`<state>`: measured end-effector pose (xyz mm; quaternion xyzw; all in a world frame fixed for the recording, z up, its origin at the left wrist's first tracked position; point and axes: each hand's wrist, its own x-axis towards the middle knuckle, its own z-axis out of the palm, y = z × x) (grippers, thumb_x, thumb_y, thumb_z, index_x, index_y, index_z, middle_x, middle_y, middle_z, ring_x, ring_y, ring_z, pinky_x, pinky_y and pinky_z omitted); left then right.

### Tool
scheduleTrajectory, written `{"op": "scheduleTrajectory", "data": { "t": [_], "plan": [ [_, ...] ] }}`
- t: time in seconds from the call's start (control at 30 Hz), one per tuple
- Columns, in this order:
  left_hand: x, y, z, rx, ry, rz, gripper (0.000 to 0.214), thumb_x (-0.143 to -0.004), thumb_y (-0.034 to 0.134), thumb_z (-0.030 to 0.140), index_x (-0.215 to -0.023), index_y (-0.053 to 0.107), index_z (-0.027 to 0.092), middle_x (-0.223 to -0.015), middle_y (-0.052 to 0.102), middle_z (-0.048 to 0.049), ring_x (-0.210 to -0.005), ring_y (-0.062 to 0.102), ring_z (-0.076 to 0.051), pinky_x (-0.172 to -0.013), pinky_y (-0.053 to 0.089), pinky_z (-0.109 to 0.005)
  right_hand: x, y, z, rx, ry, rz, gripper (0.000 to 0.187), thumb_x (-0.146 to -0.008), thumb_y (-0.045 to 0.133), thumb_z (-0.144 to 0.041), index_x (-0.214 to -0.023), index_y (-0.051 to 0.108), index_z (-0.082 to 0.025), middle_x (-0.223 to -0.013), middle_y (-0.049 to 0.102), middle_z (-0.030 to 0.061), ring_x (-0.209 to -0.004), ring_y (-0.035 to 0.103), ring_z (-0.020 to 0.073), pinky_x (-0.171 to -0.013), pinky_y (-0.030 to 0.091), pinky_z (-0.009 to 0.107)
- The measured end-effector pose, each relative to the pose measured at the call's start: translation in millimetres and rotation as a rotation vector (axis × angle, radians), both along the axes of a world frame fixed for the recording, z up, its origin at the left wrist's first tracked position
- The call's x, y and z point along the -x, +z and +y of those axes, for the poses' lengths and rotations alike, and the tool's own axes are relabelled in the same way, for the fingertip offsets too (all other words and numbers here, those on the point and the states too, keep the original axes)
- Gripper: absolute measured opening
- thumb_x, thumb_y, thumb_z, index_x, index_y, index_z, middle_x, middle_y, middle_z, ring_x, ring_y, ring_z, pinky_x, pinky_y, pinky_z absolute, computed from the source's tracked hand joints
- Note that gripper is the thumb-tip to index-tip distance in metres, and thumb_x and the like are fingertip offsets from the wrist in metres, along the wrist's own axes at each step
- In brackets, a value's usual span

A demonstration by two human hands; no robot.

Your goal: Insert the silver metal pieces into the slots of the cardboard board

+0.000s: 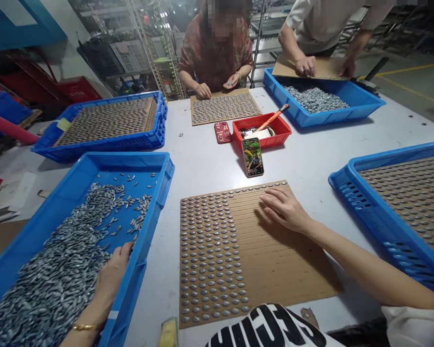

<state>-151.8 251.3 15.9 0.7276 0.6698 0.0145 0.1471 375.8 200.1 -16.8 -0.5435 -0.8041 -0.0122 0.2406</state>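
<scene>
My left hand (112, 274) reaches into a blue crate (159, 193) at my left, fingers curled down among a heap of small grey metal pieces (58, 270); what it grips is hidden. My right hand (284, 208) lies flat, fingers spread, on the upper right of a brown slotted cardboard board (275, 260) in front of me. The board's left half holds rows of the grey pieces (211, 255); its right half is bare.
A phone (252, 156), a red case (222, 132) and a red tray (264, 140) with an orange-handled tool sit mid-table. Blue crates stand far left (104, 144), far right (347, 111) and at my right (365, 212). Two other people work across the table over another board (224, 107).
</scene>
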Motion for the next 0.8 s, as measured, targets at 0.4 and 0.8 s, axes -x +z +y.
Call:
{"op": "scheduleTrajectory", "data": {
  "t": [0.4, 0.8],
  "plan": [
    [0.7, 36.6, 29.8, -0.238, 0.494, -0.240, 0.019, -0.080, 0.056, 0.039, -0.079, 0.051, 0.021, -0.059, 0.043, 0.0018, -0.053, 0.040, -0.016, -0.049, 0.025, -0.024, 0.5, 6.7, -30.5, -0.041, -0.028, 0.107, 0.034, -0.090, 0.054, -0.025, -0.123, 0.056, -0.023, -0.115, 0.063, 0.0103, -0.109, 0.057, 0.0259, -0.092, 0.051, 0.046],
    [6.2, 61.2, 41.9, 0.035, 0.877, -1.576, 0.030, -0.095, 0.021, 0.026, -0.079, 0.045, 0.016, -0.057, 0.033, 0.0054, -0.041, 0.025, -0.006, -0.035, 0.023, -0.013, 16.0, 8.9, -37.6, -0.040, -0.005, 0.119, 0.032, -0.090, 0.055, -0.027, -0.122, 0.058, -0.024, -0.113, 0.065, 0.0085, -0.103, 0.060, 0.0238, -0.088, 0.053, 0.042]
  ]
}}
